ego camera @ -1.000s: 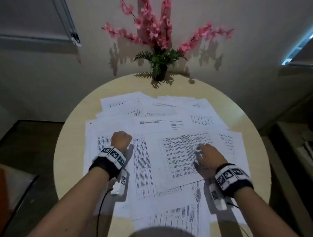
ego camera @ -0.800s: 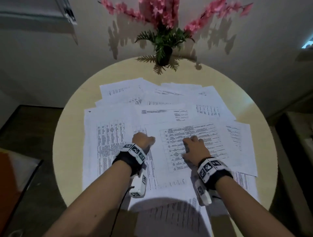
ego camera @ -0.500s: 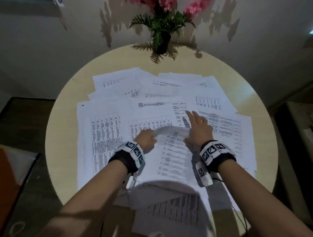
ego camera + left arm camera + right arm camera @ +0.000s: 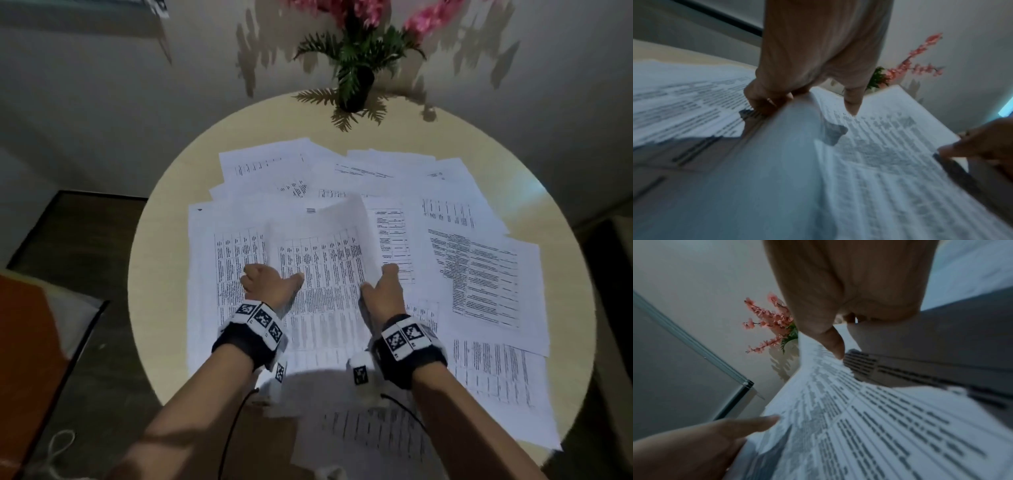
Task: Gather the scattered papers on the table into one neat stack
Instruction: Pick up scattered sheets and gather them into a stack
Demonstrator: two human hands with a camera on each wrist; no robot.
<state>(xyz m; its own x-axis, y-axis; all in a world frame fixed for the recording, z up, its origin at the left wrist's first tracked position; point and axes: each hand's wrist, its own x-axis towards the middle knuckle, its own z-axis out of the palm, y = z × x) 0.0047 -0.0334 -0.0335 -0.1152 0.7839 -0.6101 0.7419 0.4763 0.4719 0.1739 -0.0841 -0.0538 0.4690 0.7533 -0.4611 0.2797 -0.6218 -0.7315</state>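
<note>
Several printed white papers (image 4: 486,274) lie scattered and overlapping over a round beige table (image 4: 164,257). Both hands hold one printed sheet (image 4: 325,253) raised off the pile, its far edge bowed upward. My left hand (image 4: 274,284) pinches the sheet's left edge, thumb on top (image 4: 851,105) and fingers curled beneath. At the sheet's right edge my right hand (image 4: 380,287) pinches with its thumb (image 4: 834,344) on the print. The sheet (image 4: 859,418) fills both wrist views. More papers (image 4: 267,164) lie at the back.
A dark vase of pink flowers (image 4: 356,82) stands at the table's far edge against the wall. One paper (image 4: 376,431) overhangs the near edge. Dark floor and an orange object (image 4: 27,342) lie to the left.
Both hands moved in from flat on the papers, took the two sides of the central printed sheet and raised it off the pile. The head view tilted downward.
</note>
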